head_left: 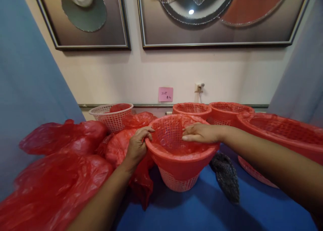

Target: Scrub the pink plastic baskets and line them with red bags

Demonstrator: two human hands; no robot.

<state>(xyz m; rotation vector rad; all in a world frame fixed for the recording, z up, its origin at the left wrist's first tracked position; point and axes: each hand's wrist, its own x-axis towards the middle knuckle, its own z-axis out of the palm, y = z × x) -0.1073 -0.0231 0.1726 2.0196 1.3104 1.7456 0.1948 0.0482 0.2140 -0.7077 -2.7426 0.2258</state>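
Note:
A perforated plastic basket (pixel 179 182) stands upright on the blue surface in front of me. A thin red plastic bag (pixel 166 147) lines its inside and is folded over the rim. At the basket's left rim, my left hand (pixel 139 142) has its fingers curled over the edge, gripping basket and bag together. My right hand (pixel 200 132) reaches over the right side with its fingers stretched out flat, inside the opening against or just above the lining; exact contact cannot be told.
Crumpled red bags (pixel 58 180) are heaped at the left, beside a white basket (pixel 113 118). More red-lined baskets (pixel 191 107) stand behind, with a large one (pixel 285 131) at the right. A dark crumpled item (pixel 225 177) lies on the blue cloth (pixel 191 210).

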